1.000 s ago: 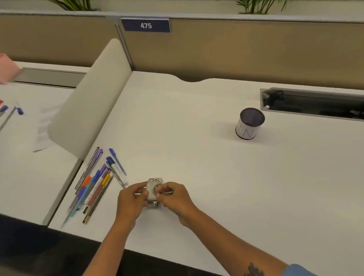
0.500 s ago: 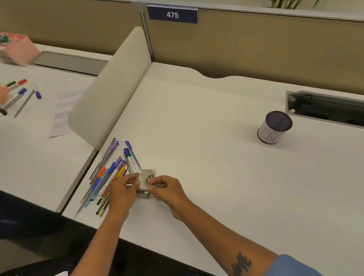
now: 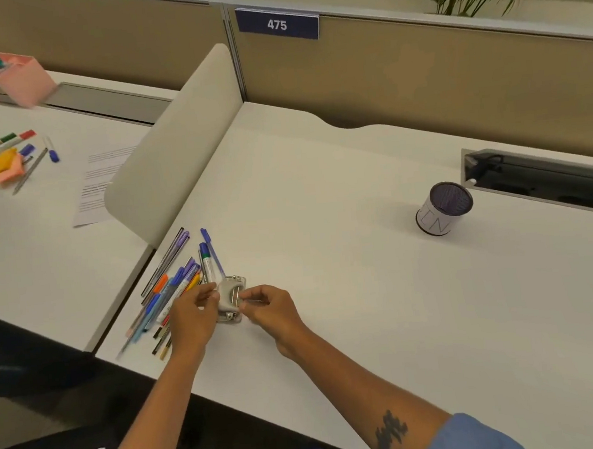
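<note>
Grey plastic block with two metal bars [image 3: 232, 297]: same two-hand grip as a second ago, so no visible progress. Low at the white surface [image 3: 368, 308]; can't tell if it's lifted.
Left hand [image 3: 191, 317]: fingertips pinch the block's left edge.
Right hand [image 3: 274, 308]: thumb and forefinger pinch the right edge, block just left of it.
Pile of coloured pens [image 3: 174, 286]: was apart from the block, now against it, just ahead of the left hand.

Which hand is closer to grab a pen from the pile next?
Probably the left hand: it sits right beside the pile of pens, while the right hand is on the far side of the small grey gadget both hands pinch.
</note>
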{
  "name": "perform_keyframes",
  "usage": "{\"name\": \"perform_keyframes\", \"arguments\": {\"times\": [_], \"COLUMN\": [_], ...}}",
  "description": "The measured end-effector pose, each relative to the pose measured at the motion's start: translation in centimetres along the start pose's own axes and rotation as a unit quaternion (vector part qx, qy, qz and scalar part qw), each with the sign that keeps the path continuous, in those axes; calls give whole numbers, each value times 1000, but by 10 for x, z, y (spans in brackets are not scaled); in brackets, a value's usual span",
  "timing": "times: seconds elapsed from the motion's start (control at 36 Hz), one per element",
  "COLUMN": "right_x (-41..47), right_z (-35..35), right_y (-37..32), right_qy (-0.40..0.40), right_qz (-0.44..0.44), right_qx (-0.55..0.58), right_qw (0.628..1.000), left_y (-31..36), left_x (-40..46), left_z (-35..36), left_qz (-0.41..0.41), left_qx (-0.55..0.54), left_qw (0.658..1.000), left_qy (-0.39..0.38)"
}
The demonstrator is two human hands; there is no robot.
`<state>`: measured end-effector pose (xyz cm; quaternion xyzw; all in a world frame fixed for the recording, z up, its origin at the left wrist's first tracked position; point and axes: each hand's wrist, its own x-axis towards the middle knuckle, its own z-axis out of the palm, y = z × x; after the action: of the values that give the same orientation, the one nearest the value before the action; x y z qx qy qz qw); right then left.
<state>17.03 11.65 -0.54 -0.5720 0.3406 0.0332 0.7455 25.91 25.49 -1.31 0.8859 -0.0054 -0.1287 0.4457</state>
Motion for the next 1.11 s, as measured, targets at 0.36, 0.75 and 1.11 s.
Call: {"name": "perform_keyframes", "arguments": {"times": [0.36,0.75,1.11], "right_x": [-39,-120,-198], "right_z": [-106,-283,-425], "right_y": [17,41,81], "right_qy": [130,242,320], "right_qz": [-272,-203,-134], "right_qx": [-510,-569,-559], "right_qw": [805,760,753], "left_y": [45,109,143], "left_x": [-73,-164,-245], "left_z": [76,187,284], "left_qz": [292,387,432], "left_qx": [220,238,255], "left_qw": [931,880,833], "left_qy": [-5,-141,-234]}}
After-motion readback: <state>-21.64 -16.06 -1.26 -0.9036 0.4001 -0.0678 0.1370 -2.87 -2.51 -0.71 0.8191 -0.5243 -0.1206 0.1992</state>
